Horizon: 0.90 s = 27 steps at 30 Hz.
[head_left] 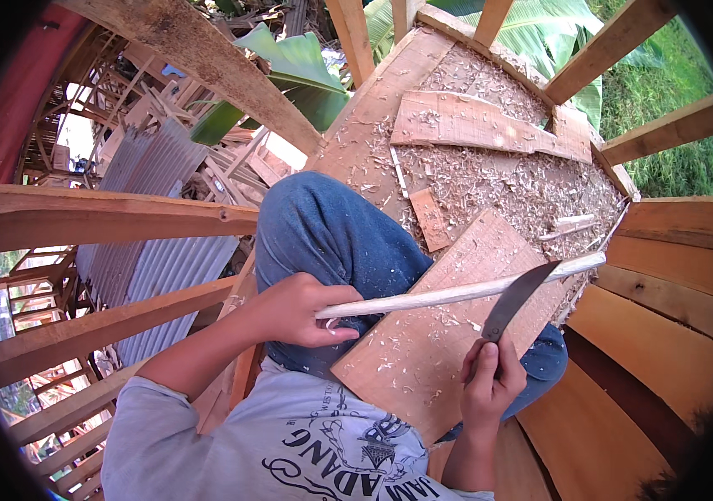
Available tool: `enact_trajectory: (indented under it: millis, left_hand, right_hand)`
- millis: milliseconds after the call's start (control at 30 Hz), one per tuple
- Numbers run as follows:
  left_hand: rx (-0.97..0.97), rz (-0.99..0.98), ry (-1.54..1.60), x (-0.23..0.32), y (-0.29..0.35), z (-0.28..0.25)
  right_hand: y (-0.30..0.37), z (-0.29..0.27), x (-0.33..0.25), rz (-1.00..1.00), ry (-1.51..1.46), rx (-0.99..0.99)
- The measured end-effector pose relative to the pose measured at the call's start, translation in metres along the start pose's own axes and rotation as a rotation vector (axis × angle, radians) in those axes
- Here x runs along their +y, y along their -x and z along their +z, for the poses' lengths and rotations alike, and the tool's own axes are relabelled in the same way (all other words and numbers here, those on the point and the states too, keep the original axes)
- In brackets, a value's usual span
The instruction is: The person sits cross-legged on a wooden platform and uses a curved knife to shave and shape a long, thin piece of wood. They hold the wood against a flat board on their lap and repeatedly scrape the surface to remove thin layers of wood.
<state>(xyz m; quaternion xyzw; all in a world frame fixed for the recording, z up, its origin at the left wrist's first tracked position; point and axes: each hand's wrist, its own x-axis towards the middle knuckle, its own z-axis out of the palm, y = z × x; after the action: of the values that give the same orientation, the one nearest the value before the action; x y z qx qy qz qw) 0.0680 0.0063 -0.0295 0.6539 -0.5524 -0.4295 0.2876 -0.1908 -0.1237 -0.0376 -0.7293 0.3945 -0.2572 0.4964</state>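
A pale, whittled wooden stick (432, 297) lies slantwise over my lap, its far end up to the right. My left hand (310, 309) is closed round its near end, by my denim-covered knee. In my right hand (493, 380) I grip a knife (517, 302) with a broad, dark, curved blade. The blade crosses the stick toward its right part; whether the edge touches the wood I cannot tell. Beneath both, a flat wooden board (423, 371) rests across my legs, with a few shavings on it. The knife's handle is mostly hidden in my fingers.
Shavings (490, 179) cover the plank floor ahead, around a long board offcut (482, 125) and a small wood piece (430, 219). Timber rails (114, 221) stand at the left, and plank walling (657, 334) curves along the right. Corrugated metal sheets (144, 200) lie beyond the left rails.
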Motion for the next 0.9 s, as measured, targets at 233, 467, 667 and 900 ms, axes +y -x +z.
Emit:
enact_trajectory:
  millis: [233,467,667,900]
  left_hand:
    - [-0.008,0.068,0.019,-0.006,0.01,-0.002]
    - [0.006,0.063,0.037,-0.007,0.014,0.0]
    - [0.015,0.082,0.044,-0.007,0.011,0.001]
    - [-0.012,0.109,-0.011,-0.007,0.011,0.0]
  right_hand:
    - [0.0,-0.009,0.004,-0.013,0.039,0.027]
    - [0.01,0.03,0.009,-0.308,0.175,-0.331]
    - [0.005,0.01,0.009,0.203,-0.215,0.103]
    - [0.02,0.011,0.011,0.221,-0.177,0.128]
